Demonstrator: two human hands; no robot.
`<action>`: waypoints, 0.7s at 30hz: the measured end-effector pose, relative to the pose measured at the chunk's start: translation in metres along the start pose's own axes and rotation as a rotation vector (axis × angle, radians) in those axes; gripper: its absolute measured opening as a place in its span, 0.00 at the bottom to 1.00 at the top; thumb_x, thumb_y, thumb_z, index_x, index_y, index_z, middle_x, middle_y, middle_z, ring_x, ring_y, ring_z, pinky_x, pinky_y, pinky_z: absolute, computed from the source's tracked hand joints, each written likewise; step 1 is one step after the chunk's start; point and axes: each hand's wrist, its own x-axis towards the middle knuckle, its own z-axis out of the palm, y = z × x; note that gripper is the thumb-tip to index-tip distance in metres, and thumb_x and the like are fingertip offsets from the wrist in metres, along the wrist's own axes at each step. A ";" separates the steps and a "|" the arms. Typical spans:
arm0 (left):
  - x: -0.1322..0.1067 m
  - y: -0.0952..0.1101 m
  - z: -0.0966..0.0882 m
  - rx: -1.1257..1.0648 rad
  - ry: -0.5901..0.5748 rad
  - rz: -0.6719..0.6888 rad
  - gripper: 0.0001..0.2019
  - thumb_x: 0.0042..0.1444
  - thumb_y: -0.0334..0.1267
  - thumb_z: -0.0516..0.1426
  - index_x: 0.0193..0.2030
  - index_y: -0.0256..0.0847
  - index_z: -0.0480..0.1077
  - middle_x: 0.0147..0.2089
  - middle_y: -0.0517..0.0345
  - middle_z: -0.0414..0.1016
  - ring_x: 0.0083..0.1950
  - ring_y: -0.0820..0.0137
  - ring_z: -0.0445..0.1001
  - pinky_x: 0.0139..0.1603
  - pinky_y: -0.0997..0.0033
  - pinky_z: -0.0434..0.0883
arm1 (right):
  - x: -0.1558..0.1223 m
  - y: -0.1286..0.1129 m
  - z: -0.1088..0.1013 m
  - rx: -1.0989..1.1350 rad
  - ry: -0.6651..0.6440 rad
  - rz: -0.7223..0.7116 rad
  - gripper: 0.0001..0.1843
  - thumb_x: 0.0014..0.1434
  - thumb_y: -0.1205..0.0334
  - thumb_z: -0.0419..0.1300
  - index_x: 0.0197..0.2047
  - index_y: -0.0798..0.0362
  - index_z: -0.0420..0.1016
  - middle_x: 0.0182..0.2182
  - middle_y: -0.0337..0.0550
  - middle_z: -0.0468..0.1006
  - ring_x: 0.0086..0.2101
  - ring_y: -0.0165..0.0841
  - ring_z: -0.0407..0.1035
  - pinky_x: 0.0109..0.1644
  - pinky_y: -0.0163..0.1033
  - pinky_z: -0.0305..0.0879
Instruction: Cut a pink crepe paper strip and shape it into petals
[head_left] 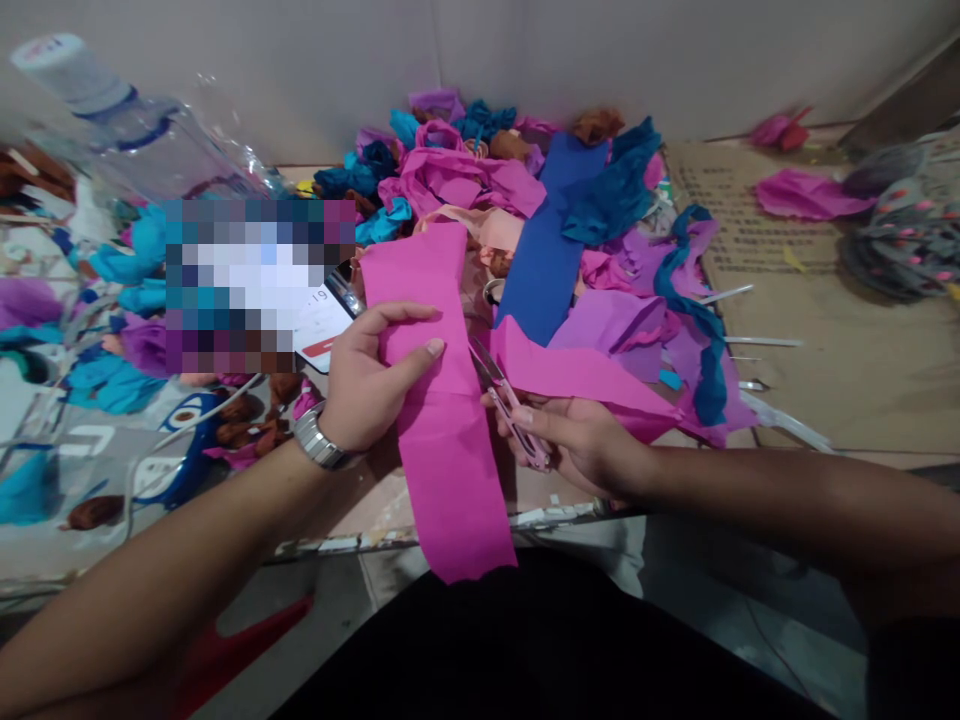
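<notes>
A long strip of bright pink crepe paper [457, 480] runs down over the table's front edge. My left hand [379, 375], with a metal watch at the wrist, grips its upper part, the thumb pressed on top and the fingers curled at the left side. My right hand [574, 435] is closed around small pink-handled scissors [517, 415]. Their blades point up and left and lie at the strip's right edge; whether they cut into it I cannot tell. Another pink paper piece [585, 375] lies just behind the right hand.
Crumpled purple, teal and pink paper covers the back of the table around a blue strip [544, 240]. A phone [330, 315], partly blurred, stands at left before a clear bottle [172, 150]. Cardboard [825, 370] lies at right, with thin sticks [765, 342] reaching onto it.
</notes>
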 end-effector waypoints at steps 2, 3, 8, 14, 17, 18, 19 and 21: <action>0.001 -0.001 0.000 -0.020 0.006 -0.004 0.14 0.56 0.39 0.69 0.50 0.48 0.79 0.53 0.53 0.82 0.56 0.60 0.79 0.64 0.54 0.75 | 0.000 0.001 -0.002 -0.043 -0.008 -0.021 0.22 0.63 0.49 0.69 0.52 0.56 0.80 0.29 0.38 0.72 0.26 0.28 0.62 0.29 0.38 0.53; 0.001 -0.002 0.000 -0.036 0.011 -0.002 0.15 0.56 0.39 0.69 0.50 0.48 0.78 0.53 0.53 0.81 0.57 0.60 0.78 0.65 0.54 0.74 | 0.001 0.001 -0.002 -0.067 -0.008 -0.032 0.22 0.64 0.48 0.68 0.52 0.56 0.79 0.29 0.38 0.71 0.26 0.28 0.61 0.29 0.38 0.53; 0.001 0.004 0.002 -0.153 0.096 0.035 0.30 0.53 0.35 0.72 0.62 0.46 0.71 0.67 0.56 0.71 0.73 0.59 0.66 0.78 0.60 0.60 | 0.005 0.003 -0.002 -0.104 0.023 -0.093 0.24 0.62 0.47 0.70 0.54 0.54 0.77 0.28 0.33 0.67 0.25 0.26 0.58 0.28 0.37 0.51; -0.006 0.012 0.015 -0.624 0.165 -0.233 0.38 0.54 0.32 0.70 0.70 0.54 0.64 0.75 0.64 0.65 0.74 0.61 0.66 0.72 0.63 0.68 | 0.006 0.001 0.000 -0.202 0.034 -0.112 0.20 0.61 0.45 0.71 0.44 0.51 0.73 0.32 0.34 0.69 0.28 0.27 0.59 0.31 0.38 0.57; -0.007 0.017 0.018 -0.801 0.187 -0.456 0.24 0.50 0.36 0.70 0.55 0.47 0.76 0.59 0.58 0.80 0.60 0.61 0.78 0.63 0.61 0.76 | 0.006 0.001 -0.002 -0.235 0.032 -0.092 0.20 0.62 0.44 0.69 0.42 0.50 0.72 0.31 0.33 0.68 0.27 0.27 0.58 0.31 0.38 0.57; -0.008 0.019 0.018 -0.842 0.202 -0.521 0.20 0.48 0.37 0.70 0.50 0.44 0.78 0.53 0.57 0.82 0.55 0.61 0.80 0.61 0.60 0.77 | 0.006 0.002 -0.004 -0.250 0.020 -0.093 0.19 0.63 0.44 0.68 0.41 0.50 0.72 0.29 0.33 0.67 0.27 0.27 0.58 0.31 0.38 0.57; -0.008 0.021 0.017 -0.875 0.209 -0.579 0.17 0.47 0.38 0.70 0.46 0.42 0.79 0.49 0.56 0.83 0.52 0.62 0.81 0.59 0.60 0.78 | 0.006 0.003 -0.005 -0.268 0.007 -0.099 0.18 0.65 0.44 0.67 0.39 0.50 0.72 0.28 0.33 0.67 0.27 0.27 0.59 0.31 0.38 0.58; -0.008 0.024 0.015 -0.917 0.181 -0.678 0.16 0.46 0.40 0.69 0.42 0.40 0.79 0.43 0.55 0.83 0.46 0.62 0.81 0.56 0.58 0.78 | 0.006 0.006 -0.007 -0.301 -0.020 -0.104 0.19 0.67 0.44 0.64 0.35 0.51 0.71 0.26 0.34 0.68 0.27 0.28 0.62 0.33 0.39 0.60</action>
